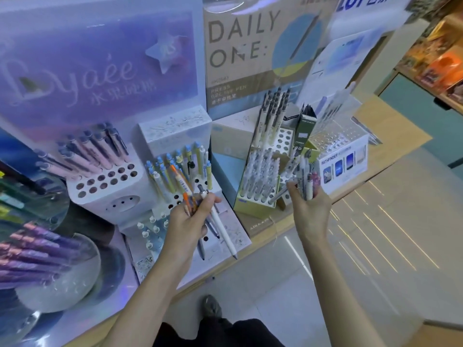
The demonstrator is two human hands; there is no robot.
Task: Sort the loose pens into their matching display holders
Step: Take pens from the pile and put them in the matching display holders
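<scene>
status: left hand grips a mixed fistful of loose pens, white and orange among them, in front of the blue-capped holder. right hand grips a second bunch just beside the yellow-based holder on the worktop.

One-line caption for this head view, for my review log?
Left hand grips a few mixed pens, right hand another bunch, before a partly filled white holder.
</scene>
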